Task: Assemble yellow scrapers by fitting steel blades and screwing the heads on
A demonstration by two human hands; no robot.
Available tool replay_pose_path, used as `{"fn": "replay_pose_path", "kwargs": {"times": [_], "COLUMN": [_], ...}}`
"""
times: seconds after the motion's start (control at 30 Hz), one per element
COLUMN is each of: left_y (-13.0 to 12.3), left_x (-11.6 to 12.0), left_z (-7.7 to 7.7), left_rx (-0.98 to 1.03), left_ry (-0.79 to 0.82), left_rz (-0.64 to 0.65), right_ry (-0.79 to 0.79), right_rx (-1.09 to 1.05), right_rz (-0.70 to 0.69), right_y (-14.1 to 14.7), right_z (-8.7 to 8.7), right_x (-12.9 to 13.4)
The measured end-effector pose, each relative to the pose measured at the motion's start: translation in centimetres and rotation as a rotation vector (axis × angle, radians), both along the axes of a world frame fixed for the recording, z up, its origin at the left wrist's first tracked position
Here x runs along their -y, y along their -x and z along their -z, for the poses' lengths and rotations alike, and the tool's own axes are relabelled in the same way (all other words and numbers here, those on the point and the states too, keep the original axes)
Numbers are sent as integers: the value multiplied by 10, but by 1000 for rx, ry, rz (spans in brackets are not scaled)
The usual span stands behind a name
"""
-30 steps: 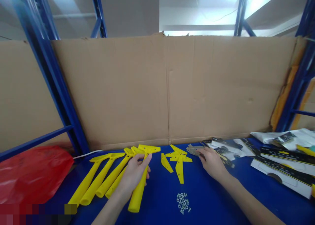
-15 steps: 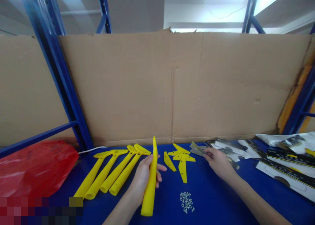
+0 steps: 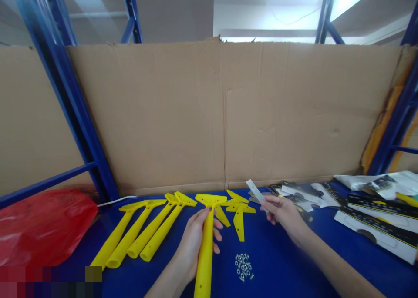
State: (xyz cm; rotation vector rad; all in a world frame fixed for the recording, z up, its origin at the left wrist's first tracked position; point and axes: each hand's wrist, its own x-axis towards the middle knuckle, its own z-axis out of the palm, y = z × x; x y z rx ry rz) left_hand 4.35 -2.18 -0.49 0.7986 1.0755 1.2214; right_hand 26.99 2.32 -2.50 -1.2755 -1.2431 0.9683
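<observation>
My left hand [image 3: 196,237] is wrapped round a yellow handle [image 3: 205,254], whose wide flat head faces me at the top. Between the fingertips of my right hand [image 3: 279,211] is a flat grey metal blade [image 3: 256,191], tilted and raised off the table. Several yellow handles [image 3: 156,232] lie side by side to the left. Small yellow plates [image 3: 239,224] with holes are spread between my hands, and a small pile of screws and nuts [image 3: 243,266] lies nearer to me. More grey blades lie behind my right fingers, partly hidden.
Black and white packaging cards [image 3: 375,228] and clear plastic bags cover the right side of the blue table [image 3: 277,263]. A red plastic bag [image 3: 48,224] lies at the left. Cardboard [image 3: 146,115] stands behind, between blue metal posts.
The handle in my left hand has turned from edge-on so its wide head shows. My right hand has lifted one blade up from the others. The view has shifted slightly.
</observation>
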Motion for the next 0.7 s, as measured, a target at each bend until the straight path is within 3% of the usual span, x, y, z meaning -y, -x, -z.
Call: {"fn": "replay_pose_path", "kwargs": {"times": [0.13,0.3,0.7], "left_y": [-4,-10,-37], "left_x": [-1,-7,-13], "left_z": [4,9,11], "left_rx": [-39,-74,-142], "left_ry": [6,-25,-4], "left_rz": [53,10,44], "right_ry": [47,65,101], "right_rx": [-168,-261,-245], "right_rz": [-107,-193,-178], "right_y": [9,18,20], "right_z": [-4,-12,-8], "right_x": [10,21,18]}}
